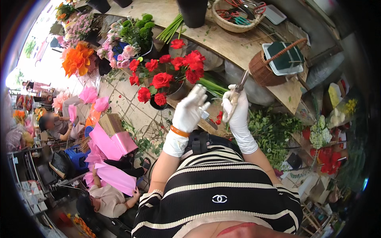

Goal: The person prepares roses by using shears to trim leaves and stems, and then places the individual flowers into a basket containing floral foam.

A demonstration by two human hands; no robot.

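White gloves cover both of my hands. My left hand [190,108] is raised just in front of the red roses [162,80], its fingers extended and apart, with nothing visible in it. An orange band [179,131] circles that wrist. My right hand [239,113] is closed around a pair of scissors [241,81], their blades pointing up and away from me. The roses stand in dark buckets beyond my left hand. Green stems [212,86] lie between the two hands, at the edge of the wooden table. Several small red blooms [219,117] show below them.
On the wooden table [234,53] are a tool basket [237,22], a dark bucket [192,12] and a wicker basket [262,67]. Cut leaves [274,127] heap at the right. To the left, two people handle pink wrapping paper [115,176] beside a cardboard box [110,124].
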